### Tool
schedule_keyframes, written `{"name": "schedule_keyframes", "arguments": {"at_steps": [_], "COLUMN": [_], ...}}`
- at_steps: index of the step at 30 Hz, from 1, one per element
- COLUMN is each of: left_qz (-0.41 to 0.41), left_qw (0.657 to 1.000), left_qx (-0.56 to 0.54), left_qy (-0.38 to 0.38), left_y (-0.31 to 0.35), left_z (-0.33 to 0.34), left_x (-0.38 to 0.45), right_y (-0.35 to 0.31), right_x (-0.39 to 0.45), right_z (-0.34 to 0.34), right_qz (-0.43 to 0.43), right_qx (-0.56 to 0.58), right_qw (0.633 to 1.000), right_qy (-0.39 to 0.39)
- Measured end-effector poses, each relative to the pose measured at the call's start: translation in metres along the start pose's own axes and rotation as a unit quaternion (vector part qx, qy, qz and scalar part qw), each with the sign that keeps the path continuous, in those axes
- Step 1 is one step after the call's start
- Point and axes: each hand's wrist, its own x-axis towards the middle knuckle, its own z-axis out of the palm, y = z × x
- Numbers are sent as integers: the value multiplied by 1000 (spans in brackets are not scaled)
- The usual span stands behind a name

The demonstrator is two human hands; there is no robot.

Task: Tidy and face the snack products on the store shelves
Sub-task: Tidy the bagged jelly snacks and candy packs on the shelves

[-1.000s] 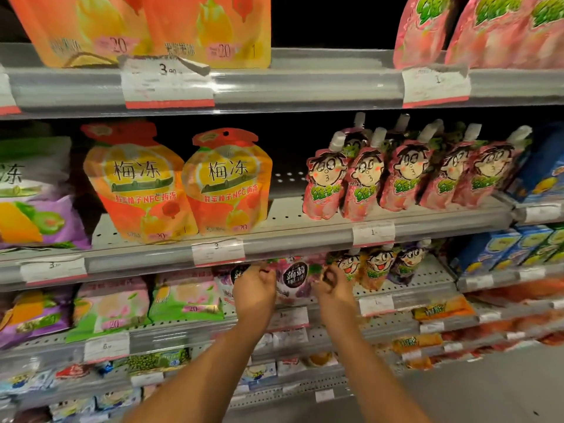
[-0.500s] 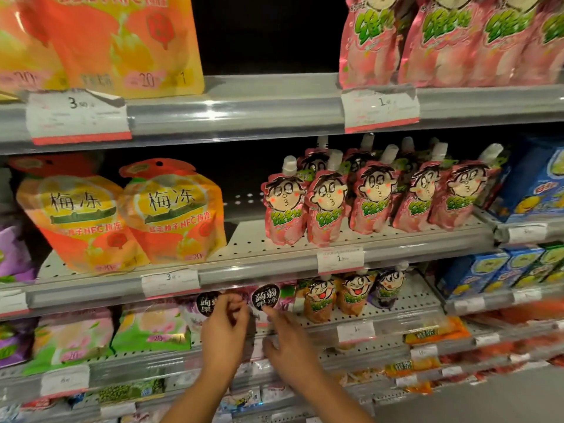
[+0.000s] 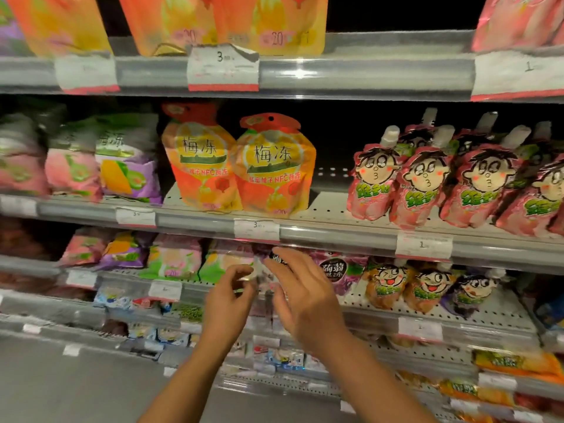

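Hands are seen in the single head view, both raised to the third shelf down, just below the grey shelf rail (image 3: 335, 236) that carries the price tags. The left hand (image 3: 227, 303) is held with its fingers (image 3: 241, 271) curled toward the thumb, apparently pinching the edge of a blurred purple jelly pouch (image 3: 262, 270); the grip itself is smeared, so this is judged rather than plainly seen. The right hand (image 3: 305, 297) is spread, its straight fingers laid against the same pouch from the right. A second purple pouch with a black round label (image 3: 334, 270) is set just right of that hand, below the rail. Two orange pouches (image 3: 241, 169) are stood upright above the rail, and pink face-printed spout pouches (image 3: 427, 184) further right on the same level.

Trouble could come from the soft pouch being tugged sideways: its neighbour could be toppled or dragged askew, or the pouch could slip off the shelf lip, since only a light pinch seems to be applied.
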Motion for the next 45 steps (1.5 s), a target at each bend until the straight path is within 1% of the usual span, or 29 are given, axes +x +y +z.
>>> {"name": "schedule_keyframes", "arguments": {"at_steps": [4, 6, 8, 10, 12, 13, 15, 17, 19, 21, 24, 26, 29, 30, 32, 34, 36, 38, 40, 42, 44, 45], "left_qz": [12, 36, 66, 82, 109, 136, 187, 205, 221, 227, 213, 213, 216, 217, 216, 216, 240, 280, 296, 258, 172, 122], "left_qw": [998, 993, 986, 980, 973, 966, 952, 941, 919, 894, 884, 883, 894, 899, 907, 910, 911, 919, 933, 949, 963, 967], "left_qx": [22, 43, 74, 91, 119, 143, 187, 235, 306, 377, 416, 418, 393, 380, 361, 353, 335, 277, 200, 156, 164, 181], "left_qy": [61, 103, 137, 154, 167, 170, 157, 132, 111, 83, 34, 14, 11, 14, 16, 9, -2, -5, 31, 92, 129, 130], "left_y": [-3, -4, -11, -23, -36, -44, -63, -82, -100, -115, -126, -132, -132, -130, -125, -124, -129, -141, -158, -178, -202, -214], "left_z": [-46, -72, -97, -122, -148, -161, -187, -214, -236, -251, -263, -267, -270, -270, -271, -274, -281, -293, -306, -321, -332, -337], "left_x": [2, 6, 12, 20, 31, 37, 54, 71, 89, 108, 127, 133, 134, 133, 131, 131, 134, 140, 144, 149, 159, 166], "right_y": [-18, -29, -37, -40, -43, -48, -61, -76, -86, -91, -101, -106, -117, -123, -140, -156, -165, -168, -164, -161, -159, -159], "right_x": [28, 42, 51, 53, 50, 48, 47, 50, 55, 59, 62, 66, 73, 77, 88, 104, 117, 120, 117, 115, 114, 114], "right_z": [20, 27, 37, 51, 65, 71, 86, 98, 107, 112, 120, 125, 133, 137, 149, 165, 182, 195, 200, 200, 200, 202], "right_qz": [-31, -25, -2, 26, 56, 72, 113, 165, 207, 238, 244, 264, 297, 281, 207, 148, 153, 181, 187, 176, 175, 178], "right_qx": [-27, -55, -107, -157, -184, -192, -206, -220, -225, -218, -221, -225, -242, -241, -231, -228, -239, -256, -263, -270, -277, -276], "right_qw": [999, 998, 993, 986, 980, 978, 972, 961, 952, 946, 944, 938, 923, 928, 950, 962, 959, 949, 945, 945, 943, 942], "right_qy": [-14, -29, -43, -46, -45, -38, -12, 0, -1, 2, 12, 12, 27, 33, 31, 10, -14, -32, -43, -52, -61, -62]}}
